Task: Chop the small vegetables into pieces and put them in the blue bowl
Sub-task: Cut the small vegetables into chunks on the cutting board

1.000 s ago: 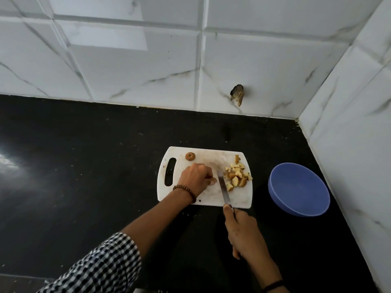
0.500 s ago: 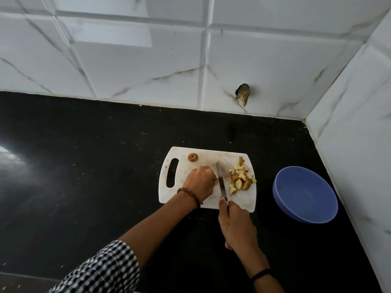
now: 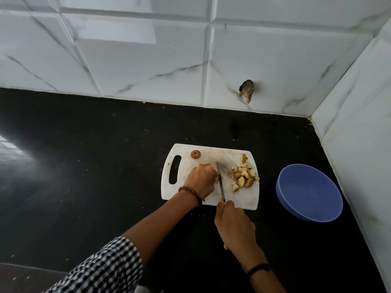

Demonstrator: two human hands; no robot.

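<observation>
Nearest the camera, checked sleeve on the left forearm, at the bottom left. Black band on the right wrist. Right hand sits off the near edge of the board, over the black counter. It is wrapped round the knife handle, which is hidden in the fist, with the forefinger laid forward along the back of the blade. Knife points away from the person, blade down on the white cutting board roughly mid-board.

Left hand is on the board just left of the blade, wearing a beaded bracelet on the wrist. Its fingers are curled down, pinning a small vegetable against the blade. Only a sliver shows at the fingertips, the rest is hidden under the hand.

Chopped pieces are piled on the right part of the board, just right of the blade, pale flesh with brown skin. One whole round vegetable lies at the far left of the board, next to the handle slot and apart from the hand.

Blue bowl stands on the counter right of the board, not touching it, close to the right wall.

Farthest back, white marble-look tiled wall meets the side wall in a corner. There is a broken hole low in the tile beyond the board.
</observation>
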